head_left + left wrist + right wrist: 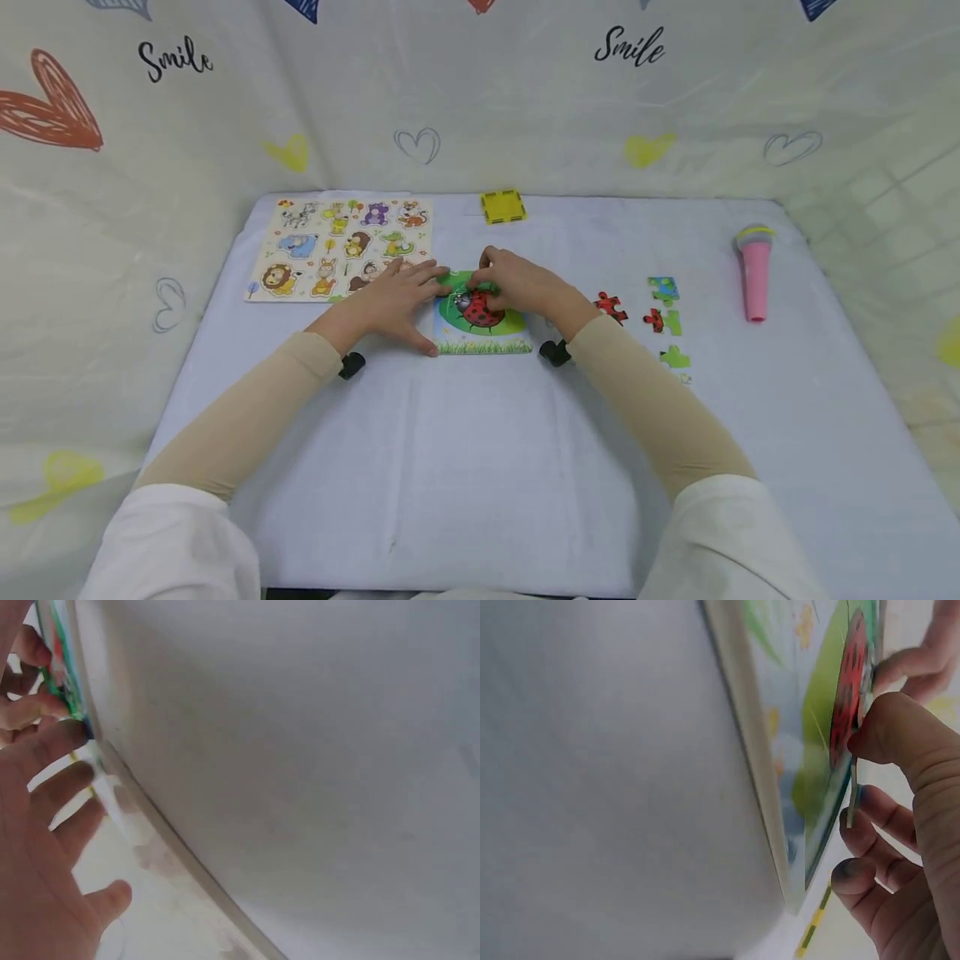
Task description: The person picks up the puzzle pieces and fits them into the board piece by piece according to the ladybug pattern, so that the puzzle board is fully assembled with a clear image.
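Note:
A ladybug jigsaw puzzle in its tray lies at the table's middle, a red spotted ladybug on a green leaf. My left hand has its fingers spread at the tray's left side, fingertips touching the upper left and thumb at the lower left corner. My right hand is over the upper part of the picture. In the right wrist view, its thumb and fingers pinch a thin puzzle piece, seen edge-on and tilted against the picture. The printed side of that piece is hidden.
Loose pieces lie to the right: a red one, partly behind the right forearm, a blue-green one, a red-and-green pair and a green one. An animal board, a yellow square tile and a pink toy microphone lie around.

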